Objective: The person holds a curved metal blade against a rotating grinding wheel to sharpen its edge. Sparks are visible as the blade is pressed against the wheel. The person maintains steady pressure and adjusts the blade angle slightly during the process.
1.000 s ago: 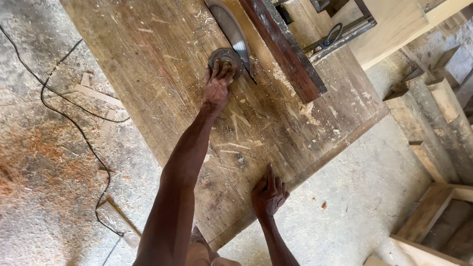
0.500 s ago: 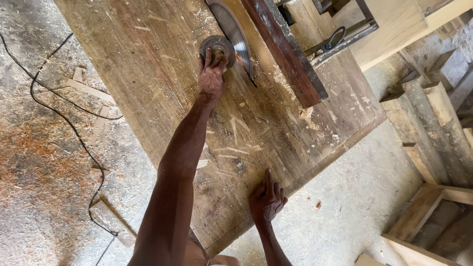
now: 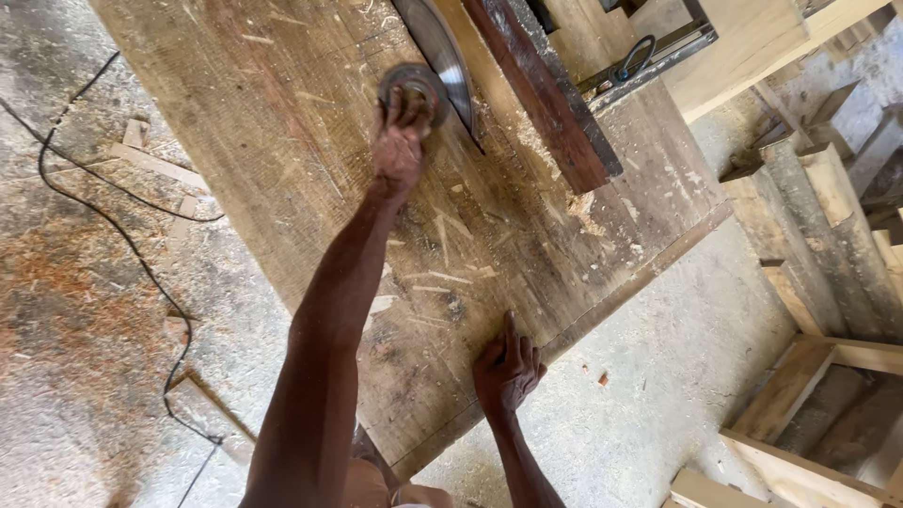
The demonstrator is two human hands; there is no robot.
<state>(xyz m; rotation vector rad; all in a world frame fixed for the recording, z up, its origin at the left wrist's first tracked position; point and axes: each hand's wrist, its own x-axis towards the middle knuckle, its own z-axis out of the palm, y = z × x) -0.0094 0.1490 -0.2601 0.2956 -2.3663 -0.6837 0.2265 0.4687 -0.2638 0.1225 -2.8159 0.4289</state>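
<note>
Since a moment ago, your left hand (image 3: 400,141) has slid a bit further up the table (image 3: 273,141), and the round metal disc (image 3: 412,87) has gone with it, toward the top middle of the frame. Your fingers are curled onto the disc's near edge, closed on it, though you cannot see how tight the hold is. The disc sits flat by the saw blade (image 3: 440,52), which pokes up from a slot in the table at the top middle. You reach with a long straight arm, most likely so your body stays back from the blade.

Your right hand (image 3: 508,369) lies low in the frame, near the table's front edge. It is spread flat with fingers apart, holding nothing. It looks like it props you up while you lean.

A dark wood beam (image 3: 541,89) lies just right of the blade. Wood chips (image 3: 442,273) are scattered between your hands. A black cable (image 3: 103,221) snakes over the dusty floor at left.
</note>
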